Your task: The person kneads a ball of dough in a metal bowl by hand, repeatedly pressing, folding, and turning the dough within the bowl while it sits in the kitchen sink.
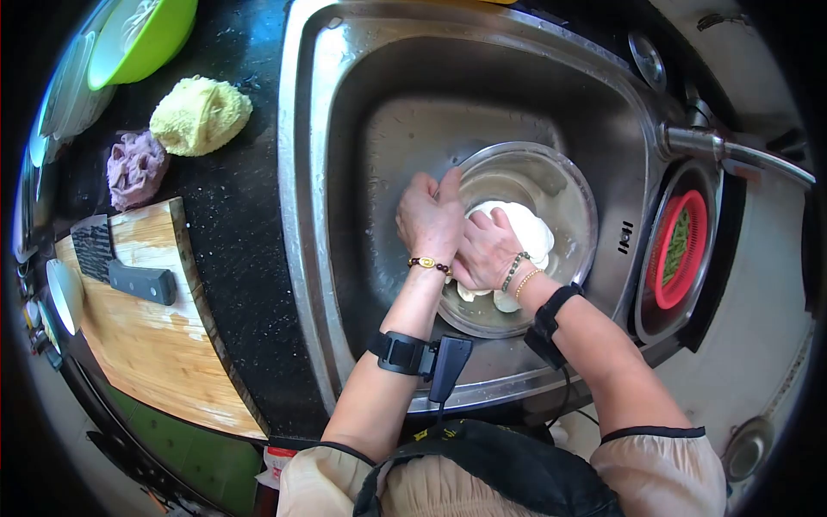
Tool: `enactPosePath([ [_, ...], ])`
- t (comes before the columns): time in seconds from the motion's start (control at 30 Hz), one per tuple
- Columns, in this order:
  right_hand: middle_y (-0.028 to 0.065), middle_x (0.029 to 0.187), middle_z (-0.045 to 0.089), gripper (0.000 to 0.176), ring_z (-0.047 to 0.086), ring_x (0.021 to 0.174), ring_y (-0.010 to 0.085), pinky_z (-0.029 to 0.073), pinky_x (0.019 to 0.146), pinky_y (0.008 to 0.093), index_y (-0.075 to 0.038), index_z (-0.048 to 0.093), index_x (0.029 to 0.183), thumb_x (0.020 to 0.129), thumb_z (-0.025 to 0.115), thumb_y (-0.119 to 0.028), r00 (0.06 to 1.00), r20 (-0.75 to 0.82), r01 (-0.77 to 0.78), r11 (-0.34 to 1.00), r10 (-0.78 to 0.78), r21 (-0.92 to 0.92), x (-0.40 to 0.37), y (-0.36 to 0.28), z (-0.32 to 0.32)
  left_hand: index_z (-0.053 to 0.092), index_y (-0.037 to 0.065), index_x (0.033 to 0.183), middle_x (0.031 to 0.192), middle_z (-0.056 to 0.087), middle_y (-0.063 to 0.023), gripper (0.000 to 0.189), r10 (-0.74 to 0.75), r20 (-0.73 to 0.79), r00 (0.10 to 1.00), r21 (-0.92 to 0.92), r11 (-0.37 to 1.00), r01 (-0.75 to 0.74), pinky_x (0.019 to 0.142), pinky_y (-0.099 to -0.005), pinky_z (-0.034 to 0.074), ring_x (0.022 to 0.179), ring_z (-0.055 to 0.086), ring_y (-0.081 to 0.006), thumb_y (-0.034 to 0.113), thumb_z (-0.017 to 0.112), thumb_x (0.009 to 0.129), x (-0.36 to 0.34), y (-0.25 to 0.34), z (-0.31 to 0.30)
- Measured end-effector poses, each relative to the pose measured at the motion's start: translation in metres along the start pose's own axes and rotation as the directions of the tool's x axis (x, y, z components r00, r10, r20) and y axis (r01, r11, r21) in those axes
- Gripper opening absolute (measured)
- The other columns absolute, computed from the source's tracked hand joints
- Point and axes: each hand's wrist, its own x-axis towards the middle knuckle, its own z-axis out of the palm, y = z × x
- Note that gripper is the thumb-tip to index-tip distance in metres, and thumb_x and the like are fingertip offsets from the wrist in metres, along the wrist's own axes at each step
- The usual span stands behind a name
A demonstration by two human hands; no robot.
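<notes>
My right hand [489, 250] is closed, fingers bent against a smooth white rounded thing [527, 231] whose kind I cannot tell. Smaller pale pieces lie under that hand. Both are inside a shiny metal bowl [586, 202] that stands in the sink. My left hand [431, 215] is at the bowl's left rim, right beside my right hand, its fingers curled in and their tips hidden. Both wrists wear beaded bracelets and black straps with a small device.
The steel sink [388, 138] surrounds the bowl, with a faucet [698, 142] at right. A red colander [696, 276] of green vegetables sits in a side basin. On the left counter are yellow [202, 116] and purple [138, 168] cloths, a cutting board [164, 345], a cleaver [142, 283] and a green bowl [159, 43].
</notes>
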Motion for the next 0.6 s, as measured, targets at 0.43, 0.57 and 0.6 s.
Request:
enactPosePath([
  [0.43,0.0090,0.086,0.060,0.037,0.054,0.094,0.0247,0.035,0.084,0.0407,-0.010,0.059,0.093,0.068,0.057,-0.037,0.949,0.290,-0.124,0.992,0.119,-0.002,0.044,0.017,0.008,0.048,0.003,0.062,0.056,0.053,-0.0101,0.042,0.068,-0.146,0.987,0.043,0.997,-0.062,0.054,-0.0370,0.041,0.052,0.049,-0.0208,0.038,0.066,0.078,0.000,-0.003,0.008],
  [0.57,0.0133,0.097,0.059,0.047,0.051,0.106,0.0257,0.033,0.092,0.0421,-0.007,0.056,0.102,0.066,0.061,-0.036,0.946,0.287,-0.172,0.984,0.149,0.057,0.045,0.020,0.012,0.050,0.004,0.070,0.073,0.061,-0.0181,0.043,-0.021,-0.043,0.999,0.055,0.998,0.024,0.067,-0.0454,0.045,0.074,0.059,-0.0388,0.044,0.063,0.077,-0.003,0.004,-0.001],
  [0.6,0.0133,0.097,0.059,0.047,0.051,0.106,0.0257,0.033,0.092,0.0421,-0.007,0.056,0.102,0.066,0.061,-0.036,0.949,0.282,-0.163,0.985,0.142,0.053,0.042,0.019,0.013,0.050,0.004,0.070,0.072,0.060,-0.0185,0.042,-0.006,-0.031,0.999,0.051,0.999,0.008,0.067,-0.0454,0.045,0.074,0.059,-0.0393,0.043,0.063,0.077,-0.001,0.004,-0.001],
])
